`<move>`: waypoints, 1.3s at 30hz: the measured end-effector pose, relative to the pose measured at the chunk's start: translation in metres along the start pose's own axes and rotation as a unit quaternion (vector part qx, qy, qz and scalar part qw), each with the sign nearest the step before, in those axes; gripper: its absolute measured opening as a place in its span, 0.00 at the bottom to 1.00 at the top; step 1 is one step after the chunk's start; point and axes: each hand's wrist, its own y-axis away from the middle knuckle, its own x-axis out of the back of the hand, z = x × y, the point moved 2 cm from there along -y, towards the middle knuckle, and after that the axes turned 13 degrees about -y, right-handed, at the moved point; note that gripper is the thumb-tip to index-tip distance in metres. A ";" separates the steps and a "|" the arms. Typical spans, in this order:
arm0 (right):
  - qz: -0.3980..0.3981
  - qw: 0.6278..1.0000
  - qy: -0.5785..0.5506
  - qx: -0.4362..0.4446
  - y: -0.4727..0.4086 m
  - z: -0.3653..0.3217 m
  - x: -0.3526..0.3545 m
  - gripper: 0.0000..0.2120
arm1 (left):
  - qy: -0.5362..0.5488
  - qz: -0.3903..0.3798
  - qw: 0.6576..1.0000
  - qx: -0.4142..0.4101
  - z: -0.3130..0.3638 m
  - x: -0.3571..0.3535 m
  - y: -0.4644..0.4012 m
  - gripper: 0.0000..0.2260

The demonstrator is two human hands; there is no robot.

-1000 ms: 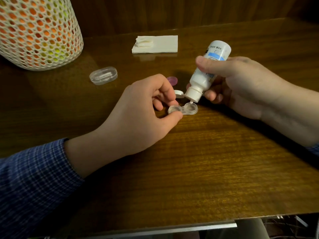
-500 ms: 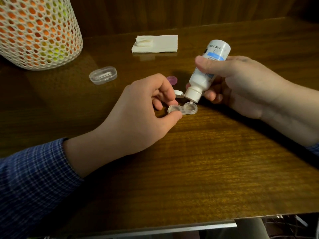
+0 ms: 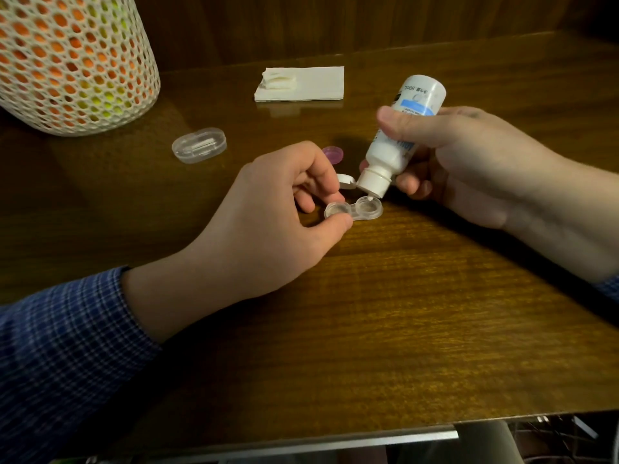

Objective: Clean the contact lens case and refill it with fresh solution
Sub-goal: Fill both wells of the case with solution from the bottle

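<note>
Contact lens case (image 3: 353,211), clear and with both wells uncapped, lies flat on the tabletop (image 3: 402,313) just right of frame centre. I see the left hand (image 3: 268,222) pinching the case's left well between thumb and curled fingers (image 3: 330,184), holding it against the wood. I see the right hand (image 3: 469,162) gripping the white solution bottle (image 3: 402,135), thumb across its front and fingers wrapped behind. That bottle is tipped nozzle-down, its flip cap (image 3: 346,181) hanging open at the left of the neck, and its tip sits directly over the case's right well; I cannot tell whether liquid is leaving the tip. A pink round cap (image 3: 333,154) rests on the tabletop just behind the left hand's knuckles. Farther toward the upper left lies a clear oval container (image 3: 199,145), and beyond it, in the upper left corner of the frame, stands a white mesh vessel (image 3: 73,61) with orange and green colour showing through its holes. A folded white tissue (image 3: 301,83) lies at upper centre. A blue checked sleeve (image 3: 60,346) covers the left forearm at lower left.
</note>
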 end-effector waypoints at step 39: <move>-0.015 1.000 -0.004 -0.008 -0.004 0.001 0.002 0.15 | -0.002 0.004 1.000 -0.001 -0.001 0.000 0.000 0.12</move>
